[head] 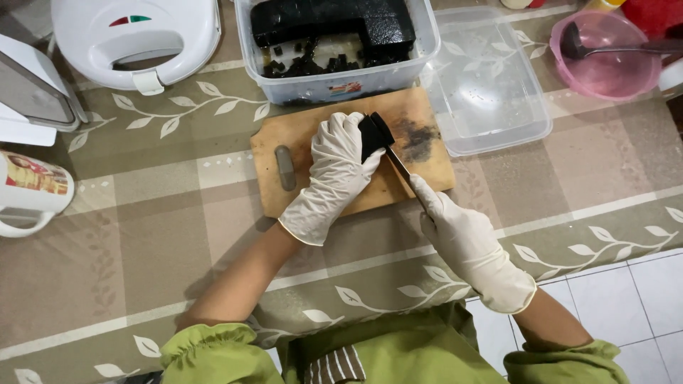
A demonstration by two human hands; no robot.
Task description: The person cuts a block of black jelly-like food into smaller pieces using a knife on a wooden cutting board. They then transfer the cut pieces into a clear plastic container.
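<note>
Both hands wear white gloves. My left hand (334, 167) grips a black glossy jelly block (373, 135) over the wooden cutting board (299, 135). My right hand (459, 231) holds a knife (398, 165), whose blade runs up to the underside of the block. A dark wet stain (418, 139) marks the board to the right of the block. Behind the board stands a clear plastic tub (334, 85) with a large slab of the same black jelly and several small cut cubes.
The tub's clear lid (491, 92) lies right of the board. A pink bowl with a dark ladle (605, 53) sits at the back right. A white sandwich maker (135, 35) and a mug (28, 192) are at the left. A leaf-patterned cloth covers the floor.
</note>
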